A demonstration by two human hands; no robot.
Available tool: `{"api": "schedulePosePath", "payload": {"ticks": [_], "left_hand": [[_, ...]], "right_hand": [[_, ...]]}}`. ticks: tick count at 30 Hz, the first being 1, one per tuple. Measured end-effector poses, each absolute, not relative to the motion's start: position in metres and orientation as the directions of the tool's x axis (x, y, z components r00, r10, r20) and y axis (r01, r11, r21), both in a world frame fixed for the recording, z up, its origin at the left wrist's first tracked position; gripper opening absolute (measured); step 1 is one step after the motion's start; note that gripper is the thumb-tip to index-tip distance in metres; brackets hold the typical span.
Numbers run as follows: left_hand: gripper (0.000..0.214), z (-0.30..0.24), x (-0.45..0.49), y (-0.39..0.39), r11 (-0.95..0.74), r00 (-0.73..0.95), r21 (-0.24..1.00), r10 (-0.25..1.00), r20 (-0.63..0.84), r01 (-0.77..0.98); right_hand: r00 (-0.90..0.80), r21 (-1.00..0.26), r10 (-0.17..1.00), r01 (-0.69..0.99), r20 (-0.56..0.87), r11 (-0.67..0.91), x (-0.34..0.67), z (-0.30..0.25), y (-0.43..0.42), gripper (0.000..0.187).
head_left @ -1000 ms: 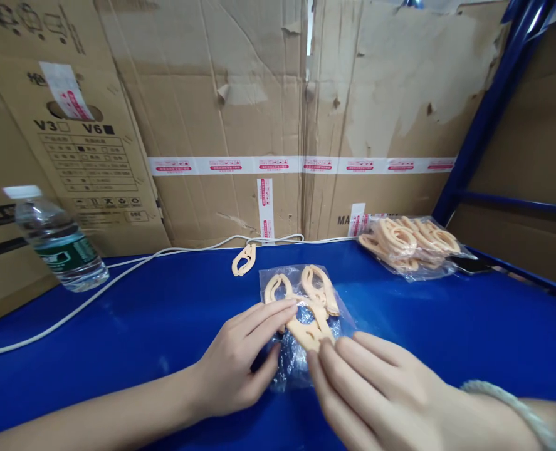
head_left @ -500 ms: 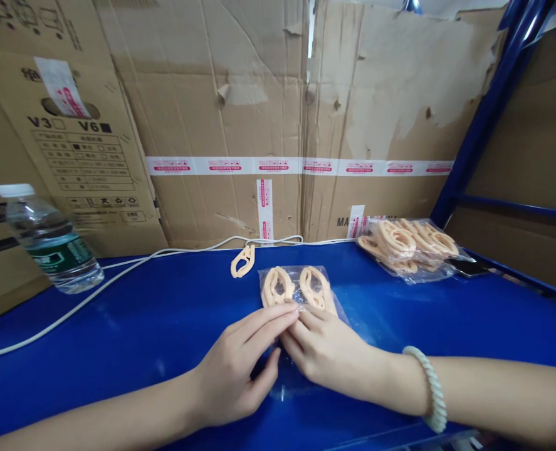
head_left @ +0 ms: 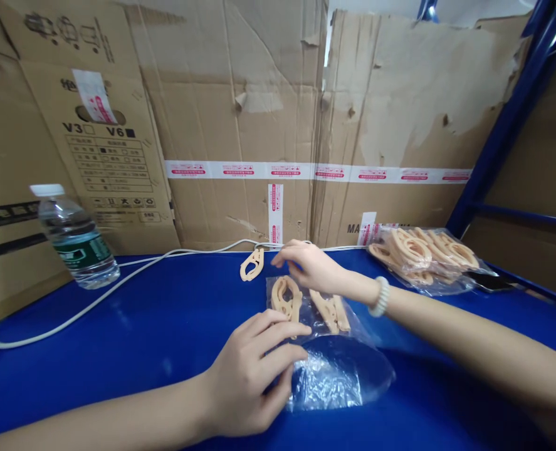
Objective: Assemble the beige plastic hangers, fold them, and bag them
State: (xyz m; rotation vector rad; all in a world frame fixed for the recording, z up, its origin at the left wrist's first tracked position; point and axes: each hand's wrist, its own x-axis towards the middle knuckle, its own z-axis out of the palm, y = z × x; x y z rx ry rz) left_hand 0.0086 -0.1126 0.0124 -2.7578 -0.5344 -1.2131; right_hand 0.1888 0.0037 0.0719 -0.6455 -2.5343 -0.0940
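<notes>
A clear plastic bag (head_left: 334, 369) lies flat on the blue tabletop, its loose end toward me. Inside it are two beige folded hangers, a left hanger (head_left: 286, 297) and a right hanger (head_left: 329, 312) partly hidden by my wrist. My left hand (head_left: 254, 363) rests over the bag's left side, fingers stretched and apart; whether they touch the film I cannot tell. Beyond the bag, my right hand (head_left: 308, 266) hovers with fingers bent and nothing in them. To its left, a loose beige folded hanger (head_left: 252, 265) lies on the table, apart from the fingertips.
Bagged hangers (head_left: 421, 257) are piled at the back right, beside a dark flat object (head_left: 491, 281). At left stands a water bottle (head_left: 78, 241). A white cable (head_left: 131, 275) runs along the back. Cardboard (head_left: 240, 125) walls the rear, with a blue post (head_left: 503, 125) at right.
My hands have separated. The right one left the bag and moved up toward the loose hanger; the left one's fingers spread. The bag's near end now lies uncovered. The view shifted slightly.
</notes>
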Motion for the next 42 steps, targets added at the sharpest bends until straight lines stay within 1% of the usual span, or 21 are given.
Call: {"api": "schedulePosePath", "payload": {"ticks": [3, 6, 9, 11, 12, 15, 19, 22, 28, 29, 30, 31, 32, 35, 37, 40, 41, 42], "left_hand": [[0.027, 0.010, 0.008, -0.111, -0.942, 0.632, 0.065, 0.270, 0.726, 0.329], [0.027, 0.009, 0.007, -0.110, -0.941, 0.628, 0.065, 0.272, 0.729, 0.332], [0.027, 0.008, 0.007, -0.109, -0.938, 0.626, 0.059, 0.273, 0.730, 0.340], [0.026, 0.009, 0.006, -0.109, -0.938, 0.630, 0.058, 0.275, 0.726, 0.342], [0.026, 0.009, 0.006, -0.109, -0.938, 0.633, 0.058, 0.276, 0.723, 0.342], [0.026, 0.009, 0.006, -0.109, -0.937, 0.631, 0.054, 0.275, 0.725, 0.346], [0.026, 0.009, 0.007, -0.109, -0.935, 0.634, 0.055, 0.279, 0.722, 0.349], [0.027, 0.009, 0.007, -0.109, -0.934, 0.635, 0.070, 0.292, 0.715, 0.351], [0.027, 0.009, 0.008, -0.110, -0.923, 0.642, 0.059, 0.309, 0.701, 0.379], [0.027, 0.009, 0.008, -0.110, -0.922, 0.646, 0.052, 0.308, 0.699, 0.382], [0.027, 0.009, 0.008, -0.111, -0.921, 0.647, 0.048, 0.308, 0.698, 0.386], [0.028, 0.009, 0.008, -0.111, -0.920, 0.645, 0.047, 0.309, 0.699, 0.390], [0.029, 0.009, 0.008, -0.111, -0.919, 0.644, 0.044, 0.308, 0.701, 0.391], [0.032, 0.011, 0.008, -0.112, -0.914, 0.638, 0.035, 0.309, 0.705, 0.403], [0.035, 0.012, 0.009, -0.112, -0.910, 0.639, 0.023, 0.309, 0.705, 0.415], [0.039, 0.012, 0.009, -0.113, -0.902, 0.634, 0.016, 0.317, 0.705, 0.432], [0.040, 0.012, 0.009, -0.113, -0.898, 0.632, 0.016, 0.322, 0.705, 0.439], [0.041, 0.012, 0.008, -0.113, -0.895, 0.630, 0.016, 0.325, 0.705, 0.445]], "right_hand": [[-0.823, -0.025, 0.430, 0.454, 0.372, 0.891, 0.170, 0.058, 0.053, 0.055], [-0.868, 0.012, 0.425, 0.443, 0.257, 0.897, 0.151, 0.047, 0.085, 0.061], [-0.892, 0.052, 0.418, 0.432, 0.174, 0.900, 0.136, 0.040, 0.102, 0.071], [-0.899, 0.079, 0.416, 0.429, 0.137, 0.900, 0.129, 0.038, 0.106, 0.073], [-0.900, 0.093, 0.416, 0.428, 0.128, 0.899, 0.127, 0.038, 0.107, 0.070], [-0.900, 0.126, 0.418, 0.432, 0.125, 0.893, 0.128, 0.040, 0.103, 0.052], [-0.900, 0.121, 0.414, 0.430, 0.136, 0.895, 0.144, 0.047, 0.090, 0.031], [-0.897, 0.093, 0.386, 0.412, 0.213, 0.906, 0.162, 0.054, 0.074, 0.024], [-0.803, 0.036, 0.353, 0.420, 0.480, 0.907, 0.210, 0.072, 0.014, 0.028], [-0.772, 0.021, 0.344, 0.419, 0.535, 0.908, 0.220, 0.076, 0.000, 0.027], [-0.713, -0.015, 0.317, 0.395, 0.626, 0.918, 0.230, 0.081, -0.015, 0.024], [-0.669, -0.046, 0.315, 0.387, 0.674, 0.921, 0.240, 0.085, -0.030, 0.022], [-0.622, -0.066, 0.321, 0.397, 0.714, 0.916, 0.250, 0.090, -0.045, 0.020], [-0.423, -0.161, 0.390, 0.483, 0.818, 0.861, 0.274, 0.099, -0.092, 0.017], [-0.397, -0.128, 0.370, 0.518, 0.840, 0.846, 0.282, 0.098, -0.121, 0.018], [-0.493, -0.095, 0.386, 0.517, 0.780, 0.851, 0.280, 0.087, -0.157, 0.012], [-0.485, -0.056, 0.356, 0.529, 0.799, 0.847, 0.276, 0.082, -0.165, 0.013], [-0.514, 0.017, 0.309, 0.534, 0.800, 0.845, 0.271, 0.077, -0.171, 0.016]]}}
